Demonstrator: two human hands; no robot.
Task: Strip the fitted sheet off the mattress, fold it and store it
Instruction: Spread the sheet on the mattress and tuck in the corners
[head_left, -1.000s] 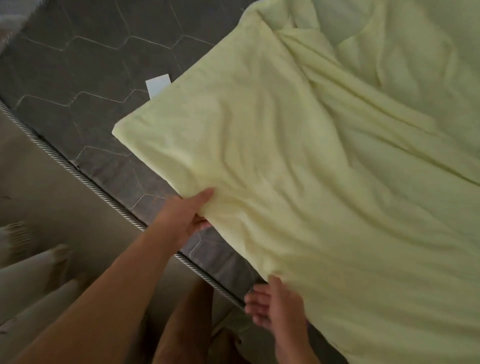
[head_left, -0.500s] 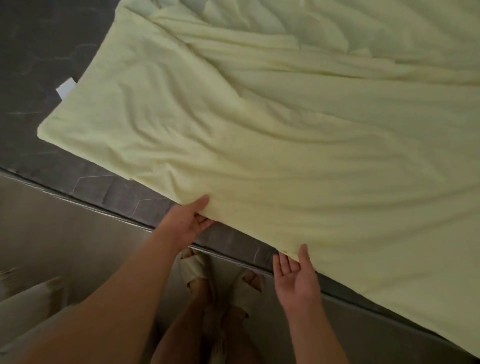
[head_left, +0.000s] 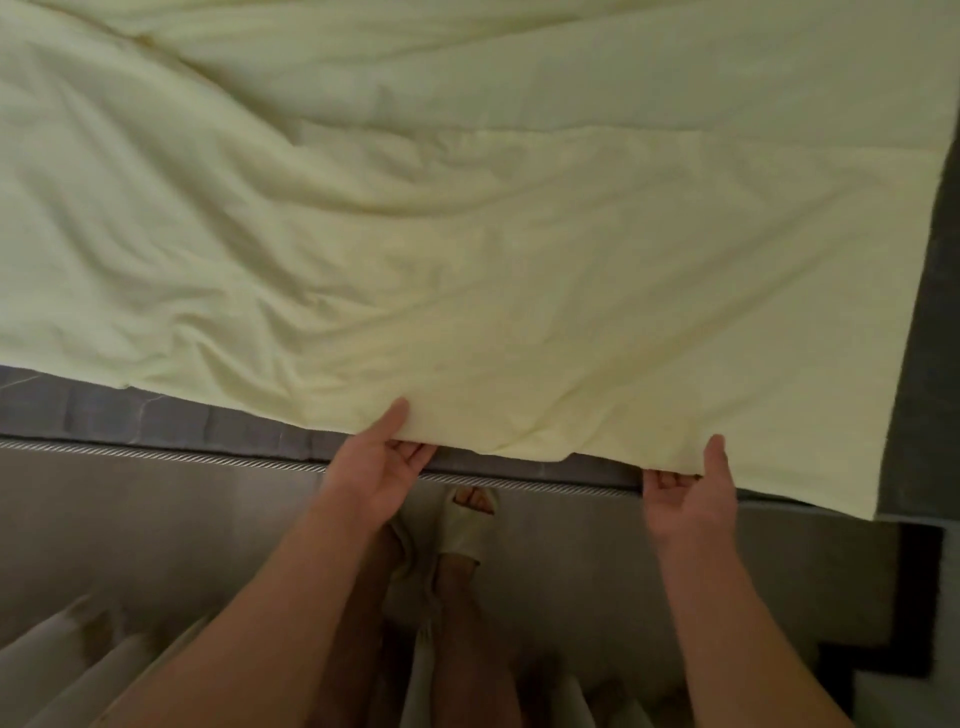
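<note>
**Operator:** Pinching the near hem of the fitted sheet (head_left: 467, 234) with both hands: thumbs on top, fingers curled underneath the cloth.

**Observer:** Where does the sheet lie?

**Operator:** Ahead of me, loose and wrinkled over the mattress (head_left: 156, 410). I judge it is already off the corners. The edge I'm holding runs left to right, parallel to the corded piping (head_left: 156, 458) along the mattress side.

**Observer:** Which hand is nearer a corner?

**Operator:** My right hand (head_left: 688, 493). It grips just beside the right corner of the sheet, which droops a little past the piping. My left hand (head_left: 376, 467) holds toward the middle of the edge I can see. The left end of the hem runs out of view, well apart from either hand.

**Observer:** So the fold?

**Operator:** My judgement is that it goes away from me, with the hem lifted and carried across. The far edge is out of view, so I cannot tell where it should line up.
</note>
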